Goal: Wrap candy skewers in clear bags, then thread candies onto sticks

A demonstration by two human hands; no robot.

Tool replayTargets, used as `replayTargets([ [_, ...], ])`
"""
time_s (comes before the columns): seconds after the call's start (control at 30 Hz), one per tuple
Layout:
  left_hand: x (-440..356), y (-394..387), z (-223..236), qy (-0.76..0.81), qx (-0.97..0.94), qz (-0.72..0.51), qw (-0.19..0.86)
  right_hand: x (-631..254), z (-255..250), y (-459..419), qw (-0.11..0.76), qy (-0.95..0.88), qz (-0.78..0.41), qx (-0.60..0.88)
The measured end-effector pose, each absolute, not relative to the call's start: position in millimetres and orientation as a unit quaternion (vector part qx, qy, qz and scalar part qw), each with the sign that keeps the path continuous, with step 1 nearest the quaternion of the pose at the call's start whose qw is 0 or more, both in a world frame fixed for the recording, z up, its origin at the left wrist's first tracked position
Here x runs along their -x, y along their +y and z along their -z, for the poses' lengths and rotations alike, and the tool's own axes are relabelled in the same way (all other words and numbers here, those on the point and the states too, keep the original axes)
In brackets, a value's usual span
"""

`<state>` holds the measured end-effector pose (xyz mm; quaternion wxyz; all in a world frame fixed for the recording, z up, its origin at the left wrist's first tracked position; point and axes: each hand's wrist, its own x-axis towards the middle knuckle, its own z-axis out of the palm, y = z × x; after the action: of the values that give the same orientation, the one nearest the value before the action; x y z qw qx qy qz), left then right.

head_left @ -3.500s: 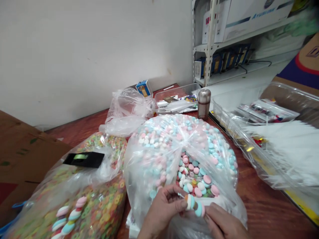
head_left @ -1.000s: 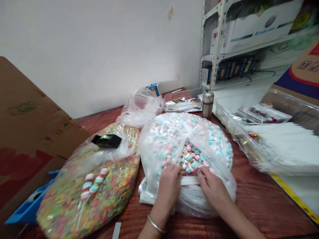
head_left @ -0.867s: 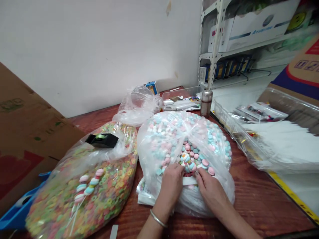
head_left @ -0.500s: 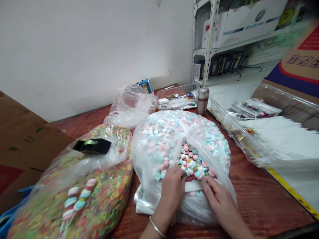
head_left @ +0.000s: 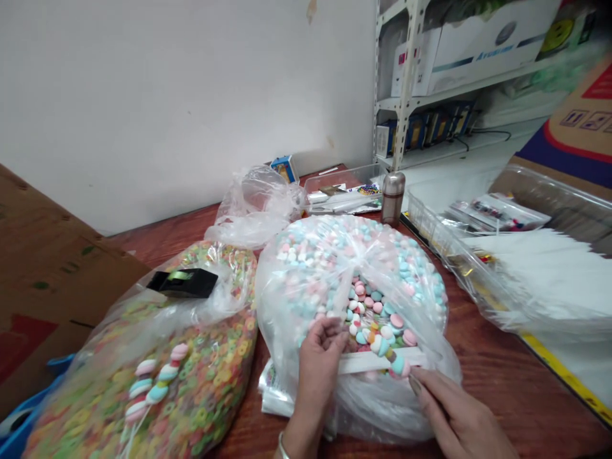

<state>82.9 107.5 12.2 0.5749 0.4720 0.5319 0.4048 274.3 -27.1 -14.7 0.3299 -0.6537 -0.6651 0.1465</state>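
Note:
A big clear plastic bag [head_left: 282,299] of pink, white and blue button-shaped candies stands on the table, with an opening torn in its front. My right hand [head_left: 454,408] pinches the lower end of a candy skewer [head_left: 384,346], threaded with pastel candies and small rings; its stick is mostly hidden. Behind the skewer, a white strip [head_left: 366,362] lies across the opening. My left hand [head_left: 322,357] is at the opening's left side, fingers loosely curled and apart, beside the strip's left end. Two finished-looking candy skewers [head_left: 157,389] lie on a bag of ring-shaped candies [head_left: 205,382].
A black tape dispenser [head_left: 184,282] sits on the ring-candy bag. Behind are a crumpled plastic bag [head_left: 253,204] and a metallic bottle [head_left: 393,199]. A clear tray [head_left: 459,264] with white papers is at right, cardboard boxes [head_left: 52,255] at left.
My right hand has moved right and down, drawing the candy skewer's end with it. My left hand has loosened and shifted slightly left, and more of the white strip shows.

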Motion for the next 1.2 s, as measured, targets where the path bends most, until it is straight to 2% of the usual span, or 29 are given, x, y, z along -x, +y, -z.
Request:
replayTargets([
  [0.07, -81, 108, -11, 0.549, -0.569, -0.386, 0.475, -276, 10, -26, 0.346, -0.633, -0.166, 0.672],
  [0.13, -79, 105, -11, 0.533, -0.684, -0.31, 0.389, -274, 6, -22, 0.367, -0.603, -0.197, 0.68],
  [0.23, -80, 96, -12, 0.493, -0.782, -0.199, 0.325, -263, 5, -7, 0.385, -0.569, -0.271, 0.674],
  [0.37, -83, 88, -11, 0.495, -0.803, -0.141, 0.3, -246, 13, 14, 0.365, -0.547, -0.327, 0.679],
  [0.6, -93, 97, -10, 0.47, -0.832, -0.161, 0.247, -249, 22, 11, 0.32, -0.562, -0.329, 0.688],
  [0.8, -94, 99, -13, 0.461, -0.862, -0.101, 0.186, -252, 21, 11, 0.363, -0.532, -0.339, 0.686],
  [1.03, -87, 95, -13, 0.455, -0.86, -0.064, 0.223, -251, 18, 13, 0.424, -0.512, -0.347, 0.661],
  [1.2, -95, 99, -12, 0.444, -0.867, -0.08, 0.214, -244, 16, 22, 0.355, -0.545, -0.337, 0.681],
])
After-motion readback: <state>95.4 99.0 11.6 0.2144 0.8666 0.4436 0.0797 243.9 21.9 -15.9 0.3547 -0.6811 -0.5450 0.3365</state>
